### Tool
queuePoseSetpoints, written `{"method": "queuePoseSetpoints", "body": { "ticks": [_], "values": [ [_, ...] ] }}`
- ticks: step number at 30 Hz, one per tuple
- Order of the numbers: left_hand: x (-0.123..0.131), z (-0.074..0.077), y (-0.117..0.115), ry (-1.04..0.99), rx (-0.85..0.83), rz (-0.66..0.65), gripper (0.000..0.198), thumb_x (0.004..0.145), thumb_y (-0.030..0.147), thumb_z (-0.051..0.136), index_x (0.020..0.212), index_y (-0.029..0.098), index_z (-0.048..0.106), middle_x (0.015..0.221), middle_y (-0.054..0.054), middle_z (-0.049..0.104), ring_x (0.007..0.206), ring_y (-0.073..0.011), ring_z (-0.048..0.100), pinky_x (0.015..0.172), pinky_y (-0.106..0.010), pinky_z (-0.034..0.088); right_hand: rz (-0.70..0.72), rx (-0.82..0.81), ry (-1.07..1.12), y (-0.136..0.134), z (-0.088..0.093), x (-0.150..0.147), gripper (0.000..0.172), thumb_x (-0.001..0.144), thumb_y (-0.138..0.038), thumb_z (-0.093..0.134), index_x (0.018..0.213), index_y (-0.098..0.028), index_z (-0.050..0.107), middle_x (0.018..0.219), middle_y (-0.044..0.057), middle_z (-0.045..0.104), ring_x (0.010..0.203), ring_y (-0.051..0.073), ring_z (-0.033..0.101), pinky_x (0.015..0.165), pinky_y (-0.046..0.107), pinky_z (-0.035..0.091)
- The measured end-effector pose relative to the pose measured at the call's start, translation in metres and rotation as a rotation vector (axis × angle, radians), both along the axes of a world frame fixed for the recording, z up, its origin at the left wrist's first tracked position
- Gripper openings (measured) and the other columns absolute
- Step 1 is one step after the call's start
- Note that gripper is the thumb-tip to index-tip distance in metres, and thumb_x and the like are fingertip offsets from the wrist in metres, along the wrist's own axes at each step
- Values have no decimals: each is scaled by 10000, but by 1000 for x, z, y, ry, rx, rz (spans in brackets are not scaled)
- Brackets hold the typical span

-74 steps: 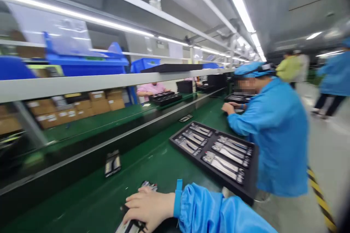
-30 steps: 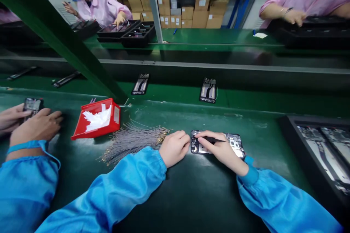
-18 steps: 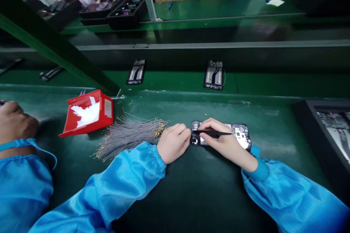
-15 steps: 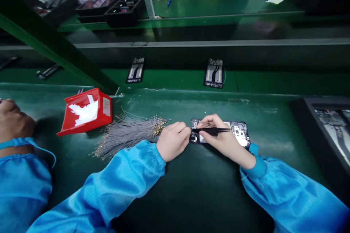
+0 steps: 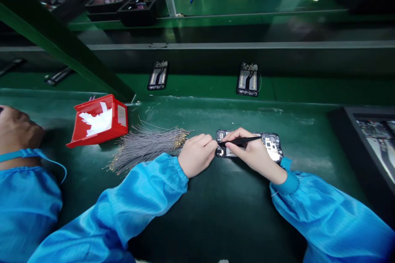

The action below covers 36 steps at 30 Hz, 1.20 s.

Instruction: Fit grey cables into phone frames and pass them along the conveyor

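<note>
A smartphone without its back cover [image 5: 273, 144] lies lengthwise on the green bench, its inner boards showing. My right hand [image 5: 254, 154] pinches black tweezers [image 5: 242, 140] over it, the tips pointing left toward the phone's left end. My left hand [image 5: 197, 155] is closed, its fingertips at that same end near the tweezer tips. Whatever those fingers grip is hidden. Left of my left hand is a loose bundle of thin grey cables [image 5: 148, 146] with gold-coloured ends.
A red bin [image 5: 112, 129] of white strips stands beside the cables. Another person's hand [image 5: 20, 131] is at far left. Opened phones [image 5: 158, 76] rest on the strip beyond the bench. A dark tray [image 5: 348, 131] with phones is at right; a green post [image 5: 68, 53] slants across the left.
The tweezers have tilted, their rear end now higher, and my right hand has shifted slightly. My left hand stays at the phone's left end. The whole view has shifted a little.
</note>
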State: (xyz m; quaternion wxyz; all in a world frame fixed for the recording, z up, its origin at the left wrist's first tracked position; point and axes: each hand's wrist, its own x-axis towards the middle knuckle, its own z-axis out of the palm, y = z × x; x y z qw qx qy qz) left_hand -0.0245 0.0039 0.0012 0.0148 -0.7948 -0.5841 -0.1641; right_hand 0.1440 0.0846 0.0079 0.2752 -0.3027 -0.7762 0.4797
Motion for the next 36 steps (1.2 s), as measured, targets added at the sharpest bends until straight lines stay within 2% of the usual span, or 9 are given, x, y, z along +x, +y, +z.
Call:
{"method": "queuePoseSetpoints", "body": {
  "ticks": [13,21,36],
  "values": [
    [0,0,1,2,22,-6,227,868,206,384,692,175,523,671,-9,486,652,-138,431,597,-255,352,-3,-12,-4,1,2,0,42,780,-176,571,809,-200,552,850,20,625,840,168,591,772,326,467],
    [1,-1,1,-26,21,27,234,873,212,374,690,173,514,686,-8,489,663,-132,447,604,-247,365,-17,-15,-5,1,1,1,39,779,-197,576,806,-197,547,854,24,630,841,176,594,766,338,468],
    [0,0,1,7,22,4,224,867,208,390,690,174,523,670,-9,479,651,-136,431,593,-249,349,7,-18,-9,1,1,1,44,788,-203,572,822,-199,544,857,24,625,843,176,595,767,338,472]
  ]
}}
